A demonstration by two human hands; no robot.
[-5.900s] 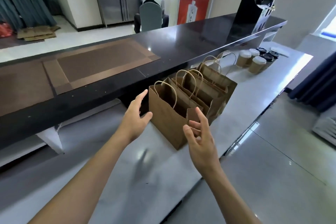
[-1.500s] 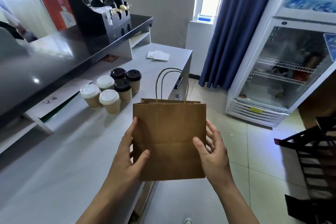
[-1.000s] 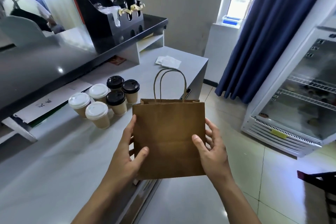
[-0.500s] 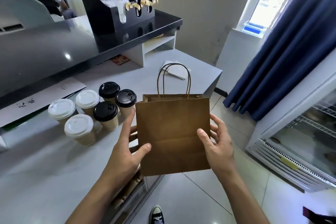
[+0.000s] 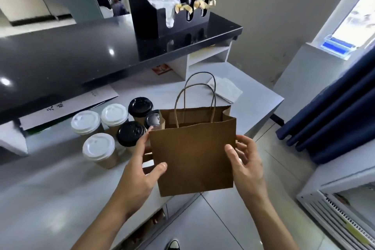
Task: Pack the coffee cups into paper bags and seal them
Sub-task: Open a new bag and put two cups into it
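Hands, the left hand [image 5: 140,170] and right hand [image 5: 246,165], pinch the kraft paper bag [image 5: 193,154] open at centre frame, so next a coffee cup [image 5: 129,135] from the tabletop [image 5: 50,199] likely goes in.

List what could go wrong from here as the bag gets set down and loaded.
1. The paper bag is held past the counter edge, above the floor; set down there, it might tip off.
2. The left hand is close to the black-lidded cups; a sideways move could knock one over.
3. The bag mouth is only partly open, so a cup may catch the rim. The right hand grips its other side.
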